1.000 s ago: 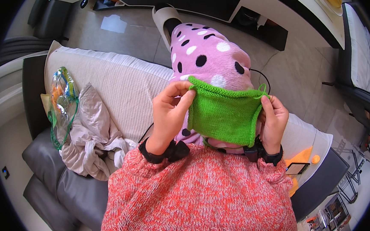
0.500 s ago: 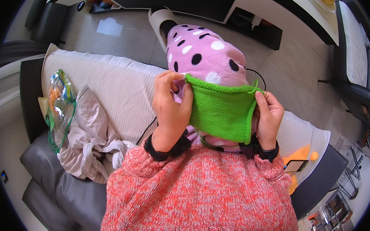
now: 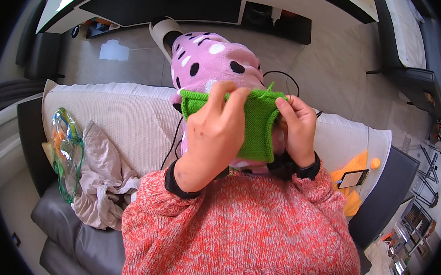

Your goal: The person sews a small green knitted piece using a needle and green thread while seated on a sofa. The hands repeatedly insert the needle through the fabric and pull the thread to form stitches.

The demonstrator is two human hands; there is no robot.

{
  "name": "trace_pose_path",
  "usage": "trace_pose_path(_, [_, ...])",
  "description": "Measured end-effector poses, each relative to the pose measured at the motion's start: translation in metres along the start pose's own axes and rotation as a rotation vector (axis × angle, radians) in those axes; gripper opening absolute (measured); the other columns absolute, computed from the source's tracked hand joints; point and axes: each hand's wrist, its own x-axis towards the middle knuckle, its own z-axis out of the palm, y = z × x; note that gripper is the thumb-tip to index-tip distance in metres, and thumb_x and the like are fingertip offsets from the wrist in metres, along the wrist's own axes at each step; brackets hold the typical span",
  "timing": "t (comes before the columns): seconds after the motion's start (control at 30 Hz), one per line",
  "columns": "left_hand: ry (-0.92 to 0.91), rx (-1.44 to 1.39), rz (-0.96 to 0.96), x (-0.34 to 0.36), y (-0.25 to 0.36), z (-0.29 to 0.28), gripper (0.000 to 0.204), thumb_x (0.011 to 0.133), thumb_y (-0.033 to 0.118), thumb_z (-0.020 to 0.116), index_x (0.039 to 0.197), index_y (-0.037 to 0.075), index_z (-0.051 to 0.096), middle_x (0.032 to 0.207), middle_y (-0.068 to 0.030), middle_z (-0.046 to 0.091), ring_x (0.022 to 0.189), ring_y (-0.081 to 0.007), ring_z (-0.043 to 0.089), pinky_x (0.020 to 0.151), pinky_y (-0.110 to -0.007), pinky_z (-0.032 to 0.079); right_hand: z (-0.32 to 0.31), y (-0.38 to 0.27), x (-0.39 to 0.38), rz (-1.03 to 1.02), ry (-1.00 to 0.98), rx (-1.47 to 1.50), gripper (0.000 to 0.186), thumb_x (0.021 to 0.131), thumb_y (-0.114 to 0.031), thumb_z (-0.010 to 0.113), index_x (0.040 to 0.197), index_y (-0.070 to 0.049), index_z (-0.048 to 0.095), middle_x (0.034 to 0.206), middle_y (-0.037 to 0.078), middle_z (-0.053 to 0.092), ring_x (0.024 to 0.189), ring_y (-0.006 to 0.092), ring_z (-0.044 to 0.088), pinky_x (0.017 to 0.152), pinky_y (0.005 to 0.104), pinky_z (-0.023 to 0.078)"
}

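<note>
A bright green knitted piece (image 3: 258, 132) with curled edges hangs over my lap, in front of my knees. My left hand (image 3: 215, 129) lies across its left half, fingers bent over the upper edge; the fingertips are partly hidden. At the upper right corner, my right hand (image 3: 297, 123) pinches the edge between thumb and fingers. A short green yarn tail sticks up near that corner. Behind the knitting, pink trousers (image 3: 210, 68) with black and white spots cover my legs.
On the pale sofa cover (image 3: 130, 116) at the left lie a clear plastic bag (image 3: 67, 152) and a crumpled beige garment (image 3: 102, 180). To the right, a phone (image 3: 353, 178) rests on an orange cloth (image 3: 351, 164). A black cable (image 3: 296, 86) loops beside my legs.
My left hand has shifted from the upper left corner to the middle of the top edge. My right hand stays at the right corner. The view has turned slightly.
</note>
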Motion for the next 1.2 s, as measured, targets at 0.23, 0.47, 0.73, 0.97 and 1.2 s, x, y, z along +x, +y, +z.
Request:
trace_pose_path(0.23, [0.205,-0.125,-0.029,-0.012,0.008,0.013,0.018,0.075,-0.004,0.074,0.088,0.004,0.063,0.080,-0.0087,0.059,0.054,-0.0142,0.054,0.047,-0.024,0.040,-0.017,0.007,0.007,0.164,-0.232,0.481,0.012,0.096,-0.016,0.060,0.091,-0.006,0.063,0.060,-0.011,0.041,0.047,-0.0003,0.029,0.042,0.0185,0.022])
trace_pose_path(0.47, [-0.009,-1.002,-0.854,-0.035,0.021,-0.012,0.025,0.094,0.002,0.059,0.118,-0.005,0.059,0.075,-0.0040,0.066,0.053,-0.0007,0.050,0.046,-0.017,0.037,-0.009,0.016,-0.008,-0.106,-0.229,0.258,0.016,0.092,-0.015,0.067,0.094,0.001,0.068,0.081,-0.002,0.065,0.068,0.0025,0.053,0.059,0.0185,0.040])
trace_pose_path(0.73, [-0.264,-1.650,-1.221,-0.019,0.008,-0.025,0.040,0.100,0.020,0.051,0.131,-0.006,0.047,0.082,-0.0142,0.064,0.041,-0.0105,0.045,0.038,-0.023,0.038,-0.012,0.013,-0.011,-0.114,-0.244,0.118,0.014,0.092,-0.011,0.066,0.095,0.002,0.068,0.084,-0.002,0.066,0.073,0.0026,0.055,0.064,0.0192,0.044])
trace_pose_path(0.97, [-0.352,-1.734,-1.238,-0.011,0.004,-0.029,0.018,0.098,0.018,0.054,0.106,0.002,0.056,0.071,-0.0087,0.061,0.037,-0.0076,0.037,0.035,-0.023,0.030,-0.015,0.013,-0.013,-0.129,-0.255,0.123,0.014,0.092,-0.010,0.065,0.091,0.003,0.067,0.083,0.000,0.066,0.073,0.0042,0.056,0.065,0.0209,0.045])
trace_pose_path(1.2, [-0.168,-1.528,-1.267,-0.009,0.016,-0.024,0.013,0.094,0.015,0.061,0.090,0.003,0.061,0.056,0.0002,0.053,0.038,-0.0034,0.033,0.037,-0.021,0.022,-0.016,0.016,-0.012,-0.077,-0.243,0.141,0.016,0.091,-0.014,0.067,0.089,0.002,0.067,0.081,0.000,0.065,0.071,0.0038,0.055,0.062,0.0202,0.043])
